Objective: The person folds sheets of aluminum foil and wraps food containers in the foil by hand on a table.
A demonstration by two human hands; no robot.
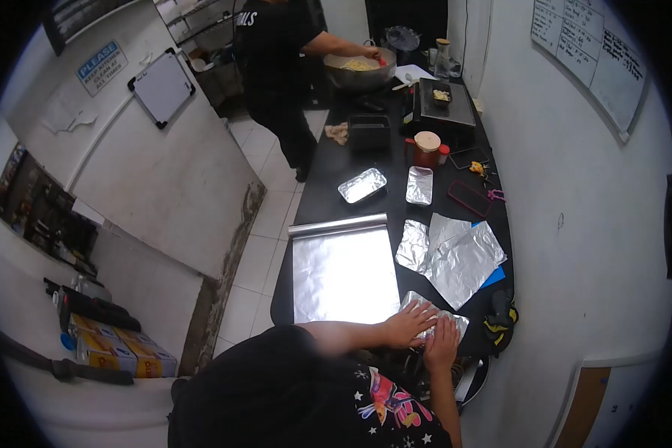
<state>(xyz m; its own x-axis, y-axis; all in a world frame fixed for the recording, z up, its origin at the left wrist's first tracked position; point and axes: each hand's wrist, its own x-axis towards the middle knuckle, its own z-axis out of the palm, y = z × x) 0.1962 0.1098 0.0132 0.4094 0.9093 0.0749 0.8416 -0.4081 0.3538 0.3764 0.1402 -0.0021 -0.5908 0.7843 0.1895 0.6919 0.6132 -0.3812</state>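
Note:
A foil-covered container (455, 324) lies at the near right end of the black table. My left hand (412, 325) rests across its top, with fingers stretched out over the foil. Beside it, my right hand (443, 342) is laid on the same foil, fingers extended and nearly touching the left. Just left of my hands, a wide sheet of aluminium foil (343, 276) is unrolled from its foil roll (339, 225). Loose cut foil sheets (463, 261) lie beyond my hands, partly over something blue. Further off are two foil-covered containers, one tilted (363, 185) and one straight (420, 186).
A co-worker (272, 75) reaches into a large bowl (358, 72) at the far end. A scale (440, 104) carries a small filled tray. A black tray (369, 132), a lidded brown jar (426, 149) and a red-edged phone (470, 198) stand along the table. A wall borders the right.

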